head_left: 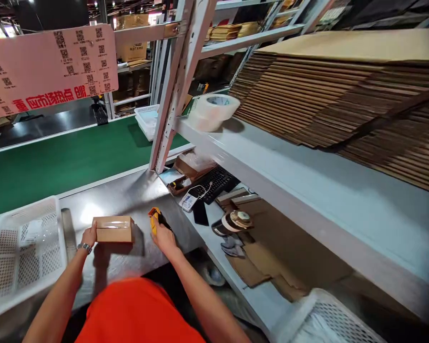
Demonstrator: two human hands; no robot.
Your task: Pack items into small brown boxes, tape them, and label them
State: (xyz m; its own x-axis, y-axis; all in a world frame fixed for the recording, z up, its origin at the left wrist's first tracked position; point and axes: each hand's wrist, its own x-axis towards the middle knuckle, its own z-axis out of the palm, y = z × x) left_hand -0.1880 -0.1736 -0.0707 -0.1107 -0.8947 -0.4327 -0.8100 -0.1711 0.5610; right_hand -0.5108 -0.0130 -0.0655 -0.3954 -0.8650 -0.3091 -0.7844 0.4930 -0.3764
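Note:
A small brown cardboard box [114,236] sits on the metal worktop, a strip of shiny clear tape running along its top. My left hand [90,236], with a watch on the wrist, grips the box at its left end. To the right of the box and apart from it, my right hand [163,238] is closed around a yellow-and-black hand tool [153,221] with an orange-red end. My fingers hide part of this tool, so its exact kind does not show.
At left stands a white perforated basket [62,238]. Beyond the metal worktop [128,190] runs a green conveyor belt [75,157] carrying a white tray [148,124]. On the right-hand shelf [271,157] are tape rolls [210,114] and stacked flat cardboard [325,95]. Below lie a keyboard [218,183] and a cup [232,223].

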